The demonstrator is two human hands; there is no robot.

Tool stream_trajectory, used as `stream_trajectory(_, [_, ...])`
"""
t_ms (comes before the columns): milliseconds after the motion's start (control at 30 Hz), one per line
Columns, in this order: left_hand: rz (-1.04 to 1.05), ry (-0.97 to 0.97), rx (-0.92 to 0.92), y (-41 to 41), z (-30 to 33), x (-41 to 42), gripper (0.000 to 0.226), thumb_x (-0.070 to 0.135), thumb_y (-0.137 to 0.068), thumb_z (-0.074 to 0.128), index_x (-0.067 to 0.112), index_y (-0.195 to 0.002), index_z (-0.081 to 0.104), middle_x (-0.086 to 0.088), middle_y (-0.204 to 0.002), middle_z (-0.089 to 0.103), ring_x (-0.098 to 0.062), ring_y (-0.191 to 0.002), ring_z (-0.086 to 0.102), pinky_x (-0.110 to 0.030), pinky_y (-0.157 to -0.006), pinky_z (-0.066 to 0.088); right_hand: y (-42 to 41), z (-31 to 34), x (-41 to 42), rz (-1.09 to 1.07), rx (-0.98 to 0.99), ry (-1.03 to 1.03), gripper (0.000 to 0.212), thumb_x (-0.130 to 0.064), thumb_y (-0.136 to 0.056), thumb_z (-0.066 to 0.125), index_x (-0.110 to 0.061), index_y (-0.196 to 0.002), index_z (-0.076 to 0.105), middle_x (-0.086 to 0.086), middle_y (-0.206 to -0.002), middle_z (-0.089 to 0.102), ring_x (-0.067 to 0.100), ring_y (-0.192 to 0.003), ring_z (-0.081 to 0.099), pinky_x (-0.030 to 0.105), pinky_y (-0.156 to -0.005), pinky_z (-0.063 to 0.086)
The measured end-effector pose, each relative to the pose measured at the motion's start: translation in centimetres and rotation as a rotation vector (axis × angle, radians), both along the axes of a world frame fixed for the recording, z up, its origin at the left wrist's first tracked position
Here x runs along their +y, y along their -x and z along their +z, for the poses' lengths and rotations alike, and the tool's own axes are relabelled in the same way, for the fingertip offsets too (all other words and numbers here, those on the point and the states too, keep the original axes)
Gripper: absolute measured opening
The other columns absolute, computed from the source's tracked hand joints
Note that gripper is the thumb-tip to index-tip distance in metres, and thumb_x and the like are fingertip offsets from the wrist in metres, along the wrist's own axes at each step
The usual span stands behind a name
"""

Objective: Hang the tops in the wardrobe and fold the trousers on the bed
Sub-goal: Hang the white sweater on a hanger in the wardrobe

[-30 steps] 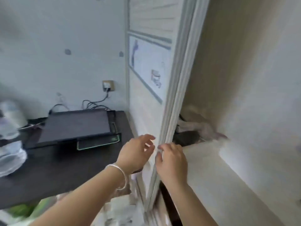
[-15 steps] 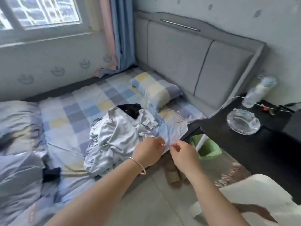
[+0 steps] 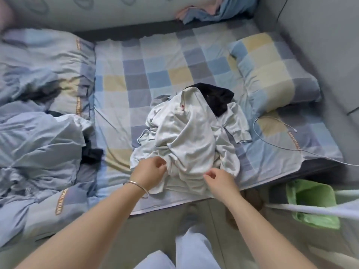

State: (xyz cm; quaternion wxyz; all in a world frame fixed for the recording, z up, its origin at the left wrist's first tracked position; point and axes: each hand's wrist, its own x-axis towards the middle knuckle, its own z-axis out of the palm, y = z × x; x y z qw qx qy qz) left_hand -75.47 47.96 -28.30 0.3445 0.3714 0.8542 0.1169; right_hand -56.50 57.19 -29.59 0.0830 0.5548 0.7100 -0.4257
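Bedroom, seen from above: a bed with a checked sheet [image 3: 155,61]. My left hand [image 3: 148,171] and right hand [image 3: 221,180] are apart, fingers loosely curled, at the near edge of the pale heap of clothes [image 3: 191,136]; whether either pinches the cloth I cannot tell. A black garment [image 3: 215,98] lies at the far side of the heap. Beyond my right hand sits a checked pillow [image 3: 272,70]; a white cable [image 3: 275,144] trails nearer. Left of my left hand lies a rumpled blue duvet [image 3: 38,117]. A green bin [image 3: 312,202] stands right of my right forearm.

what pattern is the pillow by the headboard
Checked pillow: blue, pale yellow and grey squares, clearest in the head view.
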Motion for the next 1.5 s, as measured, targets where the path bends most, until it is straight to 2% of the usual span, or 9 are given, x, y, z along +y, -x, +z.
stream_trajectory(300, [0.123, 0.068, -0.065, 9.4, -12.1, 13.8, 0.025, 0.023, -0.09, 0.05, 0.02, -0.108, 0.068, -0.001, -0.118, 0.065, -0.022, -0.115, 0.053, -0.025, -0.089, 0.038, 6.1, -12.2, 13.0, 0.09, -0.135, 0.094, 0.02, -0.026, -0.089, 0.049, -0.014, -0.083, 0.063, 0.004, -0.088, 0.066, 0.024, -0.088, 0.059, 0.036, -0.077, 0.049])
stream_trajectory(433, [0.338, 0.06, -0.134, 11.8, -19.6, 19.1, 0.034, 0.03, -0.088, 0.054, 0.02, -0.121, 0.06, -0.002, -0.123, 0.062, -0.018, -0.121, 0.047, -0.019, -0.071, 0.022, 7.6, -17.5, 16.6, 0.054, -0.134, 0.069, 0.016, -0.025, -0.089, 0.052, -0.02, -0.089, 0.067, -0.002, -0.091, 0.068, 0.019, -0.092, 0.059, 0.032, -0.082, 0.048])
stream_trajectory(633, [0.429, 0.021, -0.123, 15.0, -27.1, 21.3, 0.063, 0.036, -0.082, 0.066, 0.012, -0.135, 0.042, -0.01, -0.127, 0.056, -0.027, -0.123, 0.049, -0.031, -0.094, 0.037, 10.2, -22.9, 18.0, -0.007, -0.092, 0.12, 0.016, -0.024, -0.087, 0.055, -0.028, -0.074, 0.064, -0.009, -0.076, 0.065, 0.016, -0.083, 0.061, 0.027, -0.073, 0.046])
stream_trajectory(767, [0.133, -0.085, -0.033, 13.0, -24.5, 21.0, 0.028, 0.032, -0.08, 0.054, 0.013, -0.1, 0.059, -0.012, -0.094, 0.066, -0.032, -0.096, 0.059, -0.033, -0.07, 0.04, 13.7, -21.6, 18.3, -0.293, 0.197, 0.327, 0.012, -0.021, -0.091, 0.054, -0.022, -0.086, 0.064, -0.003, -0.077, 0.065, 0.014, -0.07, 0.059, 0.022, -0.063, 0.044])
stream_trajectory(933, [-0.368, -0.194, -0.084, 6.6, -19.0, 18.5, 0.048, 0.035, -0.076, 0.034, 0.039, -0.121, 0.047, -0.003, -0.099, 0.069, -0.028, -0.091, 0.061, -0.035, -0.073, 0.046, 17.2, -17.7, 19.4, -0.466, 0.371, 0.572, 0.031, -0.039, -0.08, 0.068, -0.011, -0.092, 0.065, 0.004, -0.084, 0.066, 0.021, -0.083, 0.064, 0.034, -0.078, 0.05])
stream_trajectory(1133, [-0.182, -0.229, -0.344, 6.0, -13.7, 17.2, 0.03, 0.048, -0.087, 0.047, 0.054, -0.116, 0.053, 0.016, -0.098, 0.07, -0.002, -0.092, 0.062, -0.02, -0.08, 0.047, 16.4, -14.3, 18.8, -0.774, 0.321, 0.554, 0.033, -0.018, -0.087, 0.06, 0.003, -0.112, 0.057, 0.016, -0.098, 0.064, 0.027, -0.082, 0.063, 0.035, -0.071, 0.052])
stream_trajectory(1233, [-0.239, -0.247, -0.153, 7.3, -9.5, 17.3, 0.036, 0.045, -0.08, 0.051, 0.047, -0.116, 0.054, 0.012, -0.097, 0.068, -0.009, -0.093, 0.062, -0.029, -0.08, 0.048, 16.2, -9.7, 18.8, -0.689, 0.464, 0.621, 0.015, -0.012, -0.09, 0.058, 0.002, -0.094, 0.063, 0.014, -0.082, 0.065, 0.023, -0.071, 0.062, 0.028, -0.06, 0.051])
stream_trajectory(1367, [-0.154, -0.407, 0.274, 7.6, -2.3, 19.1, 0.067, 0.036, -0.071, 0.057, 0.03, -0.135, 0.04, 0.004, -0.114, 0.049, -0.018, -0.101, 0.055, -0.032, -0.074, 0.05, 17.2, -2.0, 18.8, -0.609, 0.585, 0.371, 0.017, -0.014, -0.086, 0.062, -0.001, -0.095, 0.068, 0.012, -0.094, 0.071, 0.025, -0.087, 0.066, 0.039, -0.082, 0.053])
stream_trajectory(1500, [-0.182, -0.584, 0.272, 6.1, 7.0, 21.2, 0.059, 0.026, -0.073, 0.041, 0.024, -0.133, 0.045, 0.004, -0.12, 0.057, -0.02, -0.105, 0.059, -0.022, -0.076, 0.04, 16.7, 8.8, 17.5, -0.399, 0.738, 0.103, 0.01, -0.017, -0.087, 0.063, -0.018, -0.08, 0.07, -0.004, -0.079, 0.073, 0.011, -0.08, 0.068, 0.026, -0.076, 0.053])
